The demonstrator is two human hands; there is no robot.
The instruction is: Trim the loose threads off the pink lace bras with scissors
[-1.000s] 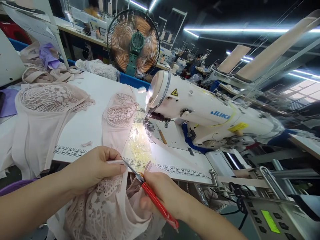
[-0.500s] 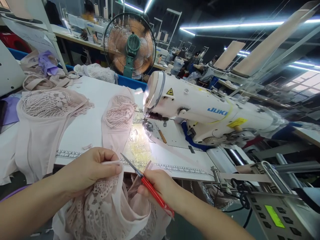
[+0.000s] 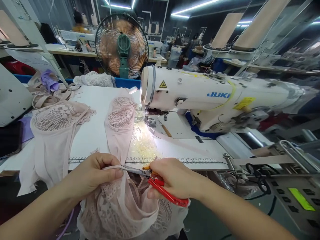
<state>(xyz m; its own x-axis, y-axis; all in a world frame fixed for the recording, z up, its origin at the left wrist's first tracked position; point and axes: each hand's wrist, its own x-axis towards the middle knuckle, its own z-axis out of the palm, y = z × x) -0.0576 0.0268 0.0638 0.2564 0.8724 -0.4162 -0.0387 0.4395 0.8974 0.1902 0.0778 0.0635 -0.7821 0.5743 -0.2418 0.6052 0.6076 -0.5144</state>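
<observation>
Head view: pinches a pale pink lace garment's (image 3: 115, 210) edge, in front of the worktop (image 3: 87, 133), with the left hand (image 3: 100, 171) closed; grips red-handled scissors (image 3: 167, 194) in the curled right hand (image 3: 175, 175), blades at that edge. Shows beyond, on the worktop, a similar lace piece (image 3: 120, 116) beside a JUKI sewing machine (image 3: 187, 88).

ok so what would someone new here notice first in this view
Probably the red-handled scissors in the right hand, meeting the pale lace garment pinched by the left hand. Then the large white sewing machine on the right of the table, and the big copper-bladed fan standing behind the table.
</observation>
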